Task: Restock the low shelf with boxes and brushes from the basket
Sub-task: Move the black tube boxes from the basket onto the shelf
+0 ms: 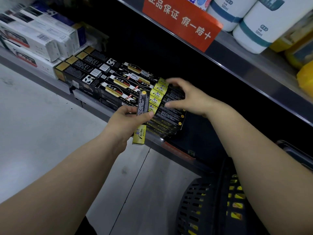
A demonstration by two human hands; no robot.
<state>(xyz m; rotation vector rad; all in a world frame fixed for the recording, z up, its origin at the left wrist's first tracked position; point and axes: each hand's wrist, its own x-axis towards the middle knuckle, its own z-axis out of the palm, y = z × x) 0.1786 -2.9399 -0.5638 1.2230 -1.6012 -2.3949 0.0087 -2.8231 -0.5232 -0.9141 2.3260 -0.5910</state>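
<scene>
Two hands share the job at the low shelf [91, 101]. The left hand [128, 120] grips one black-and-yellow carton [143, 103], thumb across its printed face and fingers wrapped behind. It holds the carton nearly on end just in front of the shelf lip, with the yellow end flap pointing down toward the floor. The right hand [188, 97] arches over the stack of matching cartons [169, 114] lying on the shelf, fingertips hooked over the far side of the row and thumb pressed on the near side, so its span brackets several cartons at once. This looks like squaring and steadying the row so the next carton can slide in without knocking the others askew. The held carton sits at the stack's left edge and is not yet laid down; whether it touches the row cannot be told. Further left lie black cartons with gold labels [118, 83], and beyond them white cartons [39, 41]. The basket [194, 206] stands low on the right beneath the right forearm, with yellow packs showing through its slots, so more stock appears to be waiting. No brushes can be made out there.
</scene>
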